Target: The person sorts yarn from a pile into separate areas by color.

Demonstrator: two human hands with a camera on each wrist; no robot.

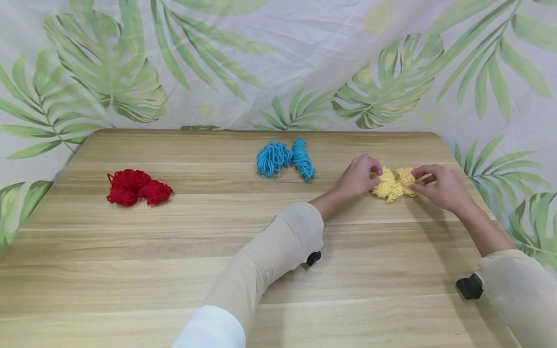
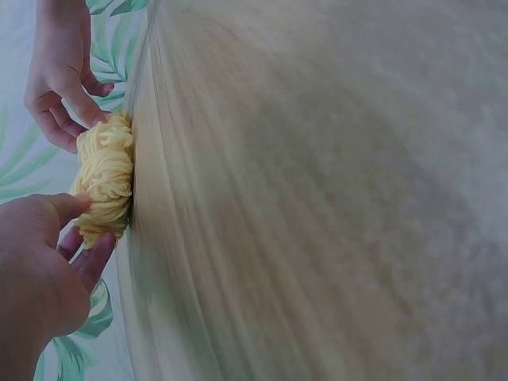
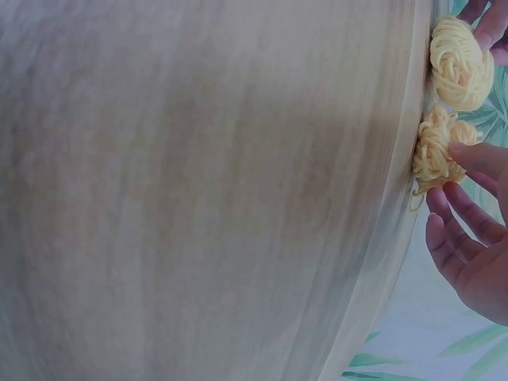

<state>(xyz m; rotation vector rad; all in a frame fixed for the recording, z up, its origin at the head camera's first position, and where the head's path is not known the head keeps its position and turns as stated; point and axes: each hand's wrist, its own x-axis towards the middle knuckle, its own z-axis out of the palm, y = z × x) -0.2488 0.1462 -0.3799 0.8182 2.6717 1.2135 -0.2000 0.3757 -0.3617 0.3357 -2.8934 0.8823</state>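
Note:
Two small bundles of yellow yarn lie side by side on the right part of the wooden table, touching or nearly so. My left hand [image 1: 359, 175] pinches the left yellow yarn bundle [image 1: 387, 185] at its outer side; in the left wrist view the thumb and fingers are around the yarn's near end [image 2: 105, 190]. From the other side, my right hand [image 1: 441, 187] holds the right yellow yarn bundle [image 1: 405, 180] between thumb and fingers. The right wrist view shows that looser bundle [image 3: 435, 151] with the thumb on it and several fingers spread below.
Blue yarn lies at the back middle: a loose bundle [image 1: 272, 159] beside a narrow twisted one [image 1: 303, 159]. Two joined-looking clumps of red yarn [image 1: 130, 187] lie at the left. A leaf-patterned cloth [image 1: 304, 58] hangs behind the wooden table [image 1: 130, 270].

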